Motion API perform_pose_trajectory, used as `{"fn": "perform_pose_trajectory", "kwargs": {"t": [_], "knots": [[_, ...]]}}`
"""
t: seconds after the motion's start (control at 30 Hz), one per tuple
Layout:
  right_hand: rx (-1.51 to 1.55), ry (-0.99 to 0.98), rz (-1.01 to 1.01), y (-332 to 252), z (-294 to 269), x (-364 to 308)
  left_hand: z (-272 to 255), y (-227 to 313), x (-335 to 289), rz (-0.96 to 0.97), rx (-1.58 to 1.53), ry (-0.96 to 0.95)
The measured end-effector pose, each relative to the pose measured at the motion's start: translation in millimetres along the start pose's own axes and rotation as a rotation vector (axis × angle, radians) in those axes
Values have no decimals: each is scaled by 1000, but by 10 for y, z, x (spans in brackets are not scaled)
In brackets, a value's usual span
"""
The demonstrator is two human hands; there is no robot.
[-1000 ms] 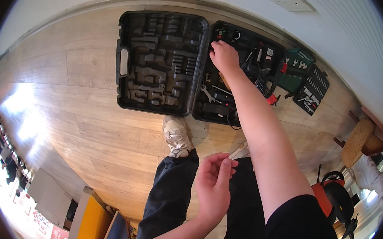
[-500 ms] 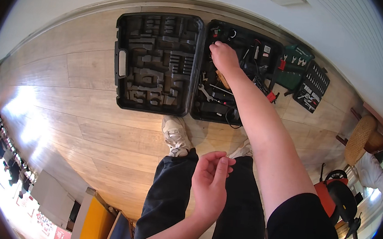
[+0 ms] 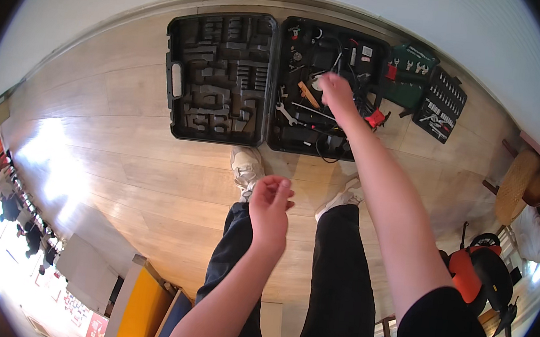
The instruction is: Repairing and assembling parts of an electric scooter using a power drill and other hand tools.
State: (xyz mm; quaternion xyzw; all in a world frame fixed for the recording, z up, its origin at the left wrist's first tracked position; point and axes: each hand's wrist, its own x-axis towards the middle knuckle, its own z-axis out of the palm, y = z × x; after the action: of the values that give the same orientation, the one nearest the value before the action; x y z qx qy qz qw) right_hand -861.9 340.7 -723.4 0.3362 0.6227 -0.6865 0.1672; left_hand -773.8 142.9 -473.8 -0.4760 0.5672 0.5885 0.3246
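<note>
An open black toolbox lies on the floor in front of me, its moulded lid (image 3: 223, 78) to the left and its filled half (image 3: 278, 145) to the right. My right hand (image 3: 337, 96) is over the filled half, fingers closed together. A small pale thing (image 3: 318, 83) shows at its fingertips; its kind is too small to make out. Close by lie a wooden-handled tool (image 3: 308, 95), a wrench (image 3: 285, 114) and a thin metal rod (image 3: 313, 111). Above my left leg, my left hand (image 3: 270, 213) is loosely curled, with nothing visible in it.
Right of the toolbox are a green case with wrenches (image 3: 413, 72) and a black socket set (image 3: 441, 106). A red clamp-like part (image 3: 376, 119) sticks out at the toolbox's right edge. My shoes (image 3: 246, 168) stand just before it. A wicker stool (image 3: 516, 177) is at the right.
My right hand has moved right and slightly nearer from the toolbox's upper left area, uncovering small parts there. My left hand has shifted left and up. The whole view has shifted slightly.
</note>
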Motion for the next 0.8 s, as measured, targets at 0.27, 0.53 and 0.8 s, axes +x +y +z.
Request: {"fn": "perform_pose_trajectory", "kwargs": {"t": [0.27,0.53,0.8], "knots": [[1062,-110,399,-292,-634,-2217,285,152,1508,501,424,-79],[1200,-129,327,-1000,-832,-3288,489,647,1120,803,1144,-166],[502,-242,106,-1730,-1006,-4693,425,148,-2907,-154,430,-380]]}}
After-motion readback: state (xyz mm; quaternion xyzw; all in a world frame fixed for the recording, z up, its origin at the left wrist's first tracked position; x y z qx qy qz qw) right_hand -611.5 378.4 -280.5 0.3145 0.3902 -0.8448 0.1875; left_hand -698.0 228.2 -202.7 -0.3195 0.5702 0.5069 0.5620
